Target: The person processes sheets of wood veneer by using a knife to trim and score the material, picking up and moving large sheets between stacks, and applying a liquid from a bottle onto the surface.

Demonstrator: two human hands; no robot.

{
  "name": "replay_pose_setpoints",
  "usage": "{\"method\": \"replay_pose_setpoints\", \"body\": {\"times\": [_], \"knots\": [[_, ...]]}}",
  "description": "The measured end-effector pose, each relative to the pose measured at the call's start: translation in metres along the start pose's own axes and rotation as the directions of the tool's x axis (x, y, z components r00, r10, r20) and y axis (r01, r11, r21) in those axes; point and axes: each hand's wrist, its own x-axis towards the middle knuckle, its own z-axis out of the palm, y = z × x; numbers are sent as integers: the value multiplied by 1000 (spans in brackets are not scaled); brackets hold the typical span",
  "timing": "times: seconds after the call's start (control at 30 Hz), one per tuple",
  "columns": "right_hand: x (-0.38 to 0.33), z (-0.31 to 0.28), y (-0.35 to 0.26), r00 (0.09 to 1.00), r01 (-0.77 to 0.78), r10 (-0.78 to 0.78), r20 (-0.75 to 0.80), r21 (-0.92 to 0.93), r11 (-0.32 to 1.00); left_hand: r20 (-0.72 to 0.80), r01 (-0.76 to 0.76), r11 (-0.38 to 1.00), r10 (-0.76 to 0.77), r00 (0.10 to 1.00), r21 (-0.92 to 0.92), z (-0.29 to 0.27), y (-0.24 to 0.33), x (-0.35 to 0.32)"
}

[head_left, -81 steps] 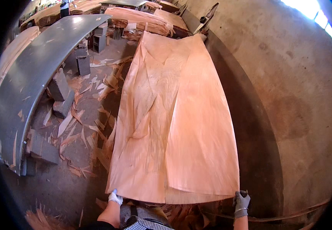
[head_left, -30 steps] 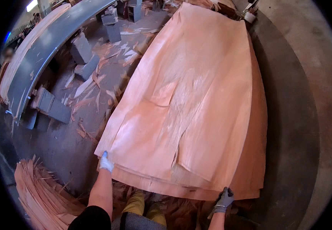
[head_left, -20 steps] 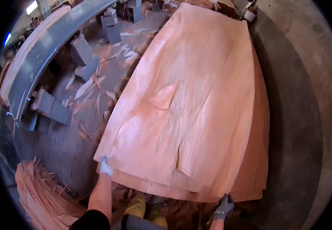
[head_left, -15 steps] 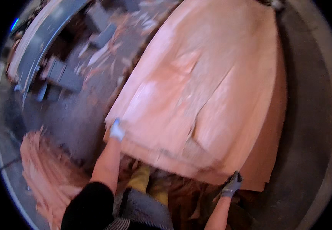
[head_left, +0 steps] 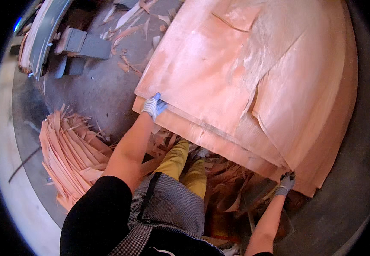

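The sheet (head_left: 202, 64) is laid on a lower sheet (head_left: 180, 123), long axis running away, its near right corner pinched by the right hand (head_left: 285, 182), its left touched by the left hand (head_left: 154, 106), whose closure cannot be told.

The veneer sheet (head_left: 198, 72) is showing salmon pink, with paler tan grain streaking its middle. At its near left corner, the gloved left hand (head_left: 154, 106) is showing white tinged with blue, faintly banded; at its near right edge, the gloved right hand (head_left: 285, 183) is showing grey, darkening toward the tips. On the sheet's near side, trousers (head_left: 174, 160) are showing yellow, an apron (head_left: 174, 205) finely patterned grey, a sleeve (head_left: 95, 217) black. Left of the sheet, scrap strips (head_left: 74, 149) are showing orange-pink, blocks (head_left: 93, 47) bluish grey.
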Motion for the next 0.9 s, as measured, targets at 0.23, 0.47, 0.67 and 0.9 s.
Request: {"method": "replay_pose_setpoints", "body": {"times": [0.23, 0.47, 0.67, 0.9], "knots": [[3, 2, 33, 983, 23, -50, -174, -155, 988, -131, -55, 998, 58, 990, 25, -1, -3, 6], [-1, 18, 34, 987, 101, -119, -104, -165, 981, -137, -19, 1000, 21, 990, 16, -24, -7, 28], [3, 7, 50, 988, 143, -154, -24, -265, 954, -169, 14, 999, -8, 986, 31, -16, -1, 32], [-92, -16, 82, 961, 179, 94, 258, -849, 498, 82, -67, 802, 22, 996, 593, -62, -1, 12]]}}
